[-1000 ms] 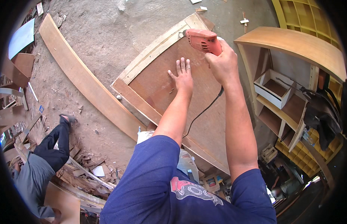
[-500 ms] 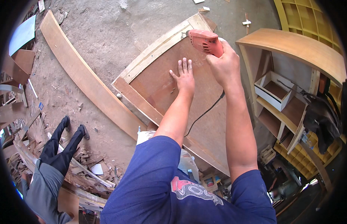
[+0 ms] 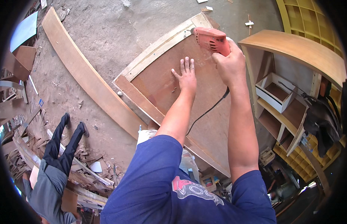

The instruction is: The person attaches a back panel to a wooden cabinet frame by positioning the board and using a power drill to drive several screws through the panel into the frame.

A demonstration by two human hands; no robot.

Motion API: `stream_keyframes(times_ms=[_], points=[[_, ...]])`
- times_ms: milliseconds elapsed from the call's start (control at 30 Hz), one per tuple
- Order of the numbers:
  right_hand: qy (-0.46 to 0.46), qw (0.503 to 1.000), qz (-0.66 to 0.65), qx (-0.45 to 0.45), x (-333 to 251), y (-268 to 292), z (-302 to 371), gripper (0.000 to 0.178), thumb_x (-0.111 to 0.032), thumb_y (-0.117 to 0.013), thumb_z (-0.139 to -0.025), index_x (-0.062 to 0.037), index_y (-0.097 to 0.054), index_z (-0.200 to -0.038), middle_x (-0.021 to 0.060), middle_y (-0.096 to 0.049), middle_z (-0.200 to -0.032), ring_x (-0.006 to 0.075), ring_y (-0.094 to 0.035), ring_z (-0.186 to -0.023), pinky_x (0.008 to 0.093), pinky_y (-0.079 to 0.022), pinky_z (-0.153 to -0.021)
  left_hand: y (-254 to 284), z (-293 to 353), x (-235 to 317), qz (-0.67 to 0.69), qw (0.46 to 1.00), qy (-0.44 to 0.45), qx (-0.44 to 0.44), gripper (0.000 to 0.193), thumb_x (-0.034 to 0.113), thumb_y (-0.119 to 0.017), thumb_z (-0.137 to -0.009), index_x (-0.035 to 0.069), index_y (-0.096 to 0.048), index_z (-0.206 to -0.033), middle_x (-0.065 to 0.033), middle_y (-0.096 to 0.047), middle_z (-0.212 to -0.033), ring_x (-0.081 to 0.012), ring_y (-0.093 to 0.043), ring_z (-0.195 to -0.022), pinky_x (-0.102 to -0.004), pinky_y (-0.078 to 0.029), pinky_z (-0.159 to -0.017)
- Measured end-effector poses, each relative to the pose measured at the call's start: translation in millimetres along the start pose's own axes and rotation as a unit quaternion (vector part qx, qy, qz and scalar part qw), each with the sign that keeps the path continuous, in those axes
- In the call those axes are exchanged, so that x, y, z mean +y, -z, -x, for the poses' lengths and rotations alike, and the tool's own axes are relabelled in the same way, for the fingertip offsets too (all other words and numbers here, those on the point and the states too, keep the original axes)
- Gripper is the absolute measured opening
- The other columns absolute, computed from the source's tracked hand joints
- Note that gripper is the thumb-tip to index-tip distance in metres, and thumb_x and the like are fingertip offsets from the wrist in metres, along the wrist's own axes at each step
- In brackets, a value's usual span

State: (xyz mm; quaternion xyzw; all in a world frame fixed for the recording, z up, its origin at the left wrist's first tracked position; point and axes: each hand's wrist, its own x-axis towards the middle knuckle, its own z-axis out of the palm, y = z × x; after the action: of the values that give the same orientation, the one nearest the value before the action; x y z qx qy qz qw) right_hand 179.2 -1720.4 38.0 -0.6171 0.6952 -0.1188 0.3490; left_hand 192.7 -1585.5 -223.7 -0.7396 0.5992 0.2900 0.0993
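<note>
My right hand (image 3: 231, 64) is closed around the handle of a red corded power drill (image 3: 210, 39). The drill's front end points left, over the pale wooden strip along the panel's curved far edge; whether the tip touches the wood I cannot tell. My left hand (image 3: 187, 77) lies flat on the brown wooden panel (image 3: 158, 84), its fingers spread, to the left of and nearer than the drill. From below my right hand a black cord (image 3: 207, 112) runs down across the panel. Pale and brown strips frame the panel's edges.
A long curved board (image 3: 82, 67) lies on the dusty floor to the left. At the right stands a wooden cabinet (image 3: 289, 46) with a white drawer box (image 3: 275, 93) and a black bag (image 3: 323, 119). A person (image 3: 54, 170) stands at lower left among wood scraps (image 3: 87, 160).
My right hand and the drill have shifted a little to the right. My left hand stays flat on the panel. The person at lower left has moved slightly.
</note>
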Motion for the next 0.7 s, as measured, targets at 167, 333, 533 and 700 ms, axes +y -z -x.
stream_keyframes(times_ms=[167,333,533,700], points=[[0.003,1.000,0.012,-0.004,-3,-1,1,0.048,-0.017,-0.068,-0.080,-0.0043,-0.070,-0.127,0.0238,-0.077,-0.110,0.0415,-0.073,-0.108,0.0464,-0.057,-0.095,0,0,-1,0.014,1.000,-0.002,-0.009,0.084,0.018,-0.050,-0.104,0.016,-0.003,-0.173,-0.0090,0.007,-0.181,-0.0353,0.003,-0.166,-0.0842,-0.013,-0.117],[0.020,0.999,0.033,0.010,-2,-4,-1,0.047,-0.017,-0.069,-0.080,-0.0037,-0.070,-0.125,0.0246,-0.077,-0.110,0.0427,-0.073,-0.108,0.0467,-0.058,-0.094,0,1,0,-0.001,1.000,-0.002,0.009,0.084,0.019,-0.050,-0.104,0.016,-0.003,-0.173,-0.0100,0.005,-0.181,-0.0361,0.002,-0.166,-0.0846,-0.013,-0.116],[0.022,0.998,0.065,-0.005,-1,-5,-6,0.047,-0.018,-0.068,-0.079,-0.0032,-0.069,-0.125,0.0268,-0.076,-0.108,0.0444,-0.073,-0.106,0.0479,-0.057,-0.093,0,0,1,0.002,1.000,-0.002,-0.002,0.082,0.019,-0.049,-0.104,0.016,-0.004,-0.173,-0.0100,0.005,-0.181,-0.0361,0.002,-0.166,-0.0847,-0.013,-0.116],[0.016,0.999,0.029,0.025,-1,-9,7,0.046,-0.017,-0.068,-0.080,-0.0024,-0.069,-0.123,0.0266,-0.076,-0.107,0.0447,-0.073,-0.104,0.0482,-0.058,-0.091,-1,0,-1,-0.007,1.000,0.002,0.003,0.081,0.017,-0.047,-0.105,0.016,-0.004,-0.173,-0.0087,0.005,-0.181,-0.0355,0.002,-0.166,-0.0847,-0.013,-0.116]])
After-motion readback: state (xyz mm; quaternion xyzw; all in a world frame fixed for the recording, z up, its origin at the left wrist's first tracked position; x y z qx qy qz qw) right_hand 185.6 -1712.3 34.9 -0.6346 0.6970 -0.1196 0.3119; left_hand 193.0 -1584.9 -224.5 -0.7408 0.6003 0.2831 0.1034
